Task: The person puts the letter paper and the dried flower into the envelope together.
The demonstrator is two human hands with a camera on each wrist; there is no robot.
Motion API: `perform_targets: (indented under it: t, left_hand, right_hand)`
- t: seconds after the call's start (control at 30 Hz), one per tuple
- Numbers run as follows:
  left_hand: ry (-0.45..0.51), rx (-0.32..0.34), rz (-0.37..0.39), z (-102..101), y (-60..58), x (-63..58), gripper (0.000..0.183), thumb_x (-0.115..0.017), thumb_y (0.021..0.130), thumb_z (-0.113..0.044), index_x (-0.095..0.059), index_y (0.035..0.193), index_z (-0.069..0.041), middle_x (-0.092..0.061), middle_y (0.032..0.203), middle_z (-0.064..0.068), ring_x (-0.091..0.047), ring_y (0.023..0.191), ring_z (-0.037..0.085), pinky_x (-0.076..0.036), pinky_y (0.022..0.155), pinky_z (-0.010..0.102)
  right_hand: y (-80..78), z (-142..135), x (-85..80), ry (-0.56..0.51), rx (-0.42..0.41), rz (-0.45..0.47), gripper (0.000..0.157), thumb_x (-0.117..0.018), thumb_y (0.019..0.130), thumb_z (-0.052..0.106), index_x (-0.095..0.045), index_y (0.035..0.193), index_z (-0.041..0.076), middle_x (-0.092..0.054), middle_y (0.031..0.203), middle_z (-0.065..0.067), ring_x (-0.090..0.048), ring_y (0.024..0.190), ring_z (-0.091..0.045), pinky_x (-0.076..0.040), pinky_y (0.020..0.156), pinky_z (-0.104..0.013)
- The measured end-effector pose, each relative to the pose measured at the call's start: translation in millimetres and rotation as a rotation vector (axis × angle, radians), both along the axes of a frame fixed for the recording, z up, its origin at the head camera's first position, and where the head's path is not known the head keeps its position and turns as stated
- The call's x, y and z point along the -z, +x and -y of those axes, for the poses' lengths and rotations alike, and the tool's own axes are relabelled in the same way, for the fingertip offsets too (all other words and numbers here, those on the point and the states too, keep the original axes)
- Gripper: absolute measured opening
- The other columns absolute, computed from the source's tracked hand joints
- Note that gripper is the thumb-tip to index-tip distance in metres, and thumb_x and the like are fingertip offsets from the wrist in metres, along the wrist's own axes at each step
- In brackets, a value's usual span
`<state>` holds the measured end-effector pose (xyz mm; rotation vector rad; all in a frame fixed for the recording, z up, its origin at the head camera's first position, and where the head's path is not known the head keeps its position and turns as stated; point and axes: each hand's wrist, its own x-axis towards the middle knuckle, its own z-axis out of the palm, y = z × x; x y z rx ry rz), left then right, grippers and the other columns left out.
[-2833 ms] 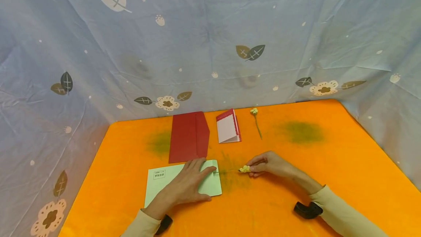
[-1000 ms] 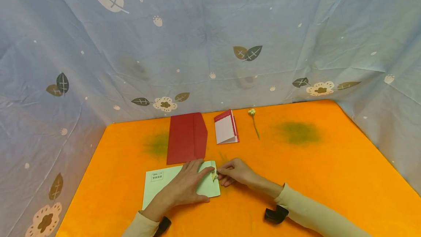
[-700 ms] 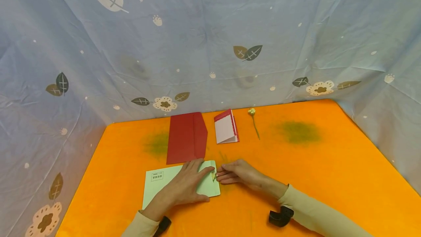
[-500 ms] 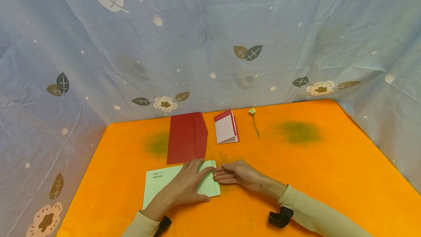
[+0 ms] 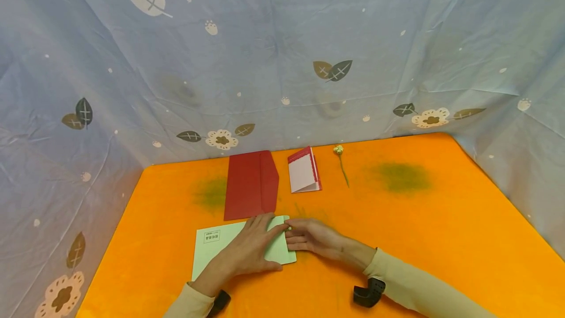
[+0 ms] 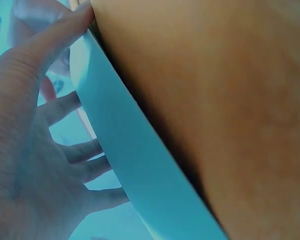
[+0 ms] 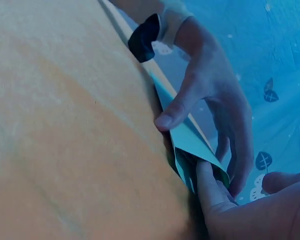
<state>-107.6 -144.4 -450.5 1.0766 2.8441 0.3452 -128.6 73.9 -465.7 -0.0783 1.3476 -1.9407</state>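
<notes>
My left hand (image 5: 249, 249) spans the pale green envelope (image 5: 215, 244), its thumb at the near edge and its fingers toward the far edge. In the right wrist view, the envelope's mouth (image 7: 182, 162) bulges open between that thumb and those fingers. My right hand (image 5: 315, 240) comes from the right with extended fingers; in the right wrist view, fingers (image 7: 206, 182) reach inside the mouth, while its thumb (image 7: 277, 182) stays outside. A speck of the yellow flower (image 5: 289, 228) shows beside the right fingertips; its stem is hidden.
Behind the green envelope lies a red envelope (image 5: 247, 185). A folded red-and-white card (image 5: 303, 173) and another small yellow flower on a green stem (image 5: 341, 163) lie farther right. An orange cloth (image 5: 419, 239) covers the table, with a patterned blue curtain (image 5: 282, 38) around it.
My right hand has brought the yellow flower leftward to the envelope's mouth, released its pinch and pushed its straight fingers inside. The flower head has mostly disappeared from view. My left hand stays put.
</notes>
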Motion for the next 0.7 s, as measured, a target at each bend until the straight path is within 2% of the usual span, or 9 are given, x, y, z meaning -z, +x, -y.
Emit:
perform_targets:
  t: [0.17, 0.33, 0.5, 0.6, 0.7]
  left_hand:
    - [-0.034, 0.003, -0.017, -1, -0.8, -1.0, 0.09, -0.078, 0.073, -0.06, -0.043, 0.147, -0.021, -0.038, 0.146, 0.017, -0.037, 0.133, 0.032, -0.031, 0.111, 0.051]
    - [-0.058, 0.008, -0.01, -3, -1.8, -3.5, 0.087, -0.079, 0.073, -0.06, -0.046, 0.145, -0.024, -0.039, 0.147, 0.016, -0.037, 0.134, 0.031, -0.029, 0.112, 0.052]
    - [-0.073, 0.015, 0.021, -3, -4.6, -9.0, 0.086, -0.075, 0.073, -0.063, -0.046, 0.145, -0.025, -0.036, 0.15, 0.015, -0.033, 0.137, 0.033, -0.024, 0.112, 0.059]
    - [-0.052, -0.002, 0.026, -1, -8.4, -15.4, 0.084, -0.071, 0.078, -0.063, -0.046, 0.146, -0.022, -0.035, 0.152, 0.015, -0.031, 0.139, 0.032, -0.022, 0.112, 0.061]
    - [-0.011, -0.048, 0.006, 2, -15.0, -23.8, 0.071, -0.067, 0.085, -0.058, -0.05, 0.144, -0.022, -0.035, 0.152, 0.014, -0.032, 0.139, 0.033, -0.023, 0.111, 0.062]
  right_hand:
    - [-7.9, -3, 0.2, 0.127, -0.063, -0.162, 0.046, -0.048, 0.104, 0.023, -0.046, 0.131, -0.014, -0.064, 0.112, -0.019, -0.068, 0.097, -0.025, -0.053, 0.091, -0.04]
    - [-20.6, -10, -2.3, 0.278, -0.133, -0.427, 0.034, -0.049, 0.104, 0.015, -0.054, 0.122, -0.013, -0.068, 0.097, -0.018, -0.07, 0.08, -0.025, -0.059, 0.075, -0.036]
    - [-31.7, -13, -8.5, 0.478, -0.072, -0.721, 0.024, -0.053, 0.102, 0.011, -0.061, 0.114, -0.008, -0.068, 0.087, -0.015, -0.066, 0.071, -0.022, -0.057, 0.064, -0.03]
    - [-37.1, -12, -12.4, 0.576, -0.027, -0.821, 0.021, -0.056, 0.1, 0.012, -0.067, 0.109, -0.003, -0.069, 0.089, -0.011, -0.064, 0.072, -0.019, -0.055, 0.061, -0.026]
    - [-42.8, -10, -14.9, 0.648, 0.013, -0.907, 0.018, -0.059, 0.098, 0.012, -0.07, 0.107, 0.0, -0.071, 0.094, -0.008, -0.063, 0.076, -0.017, -0.053, 0.061, -0.025]
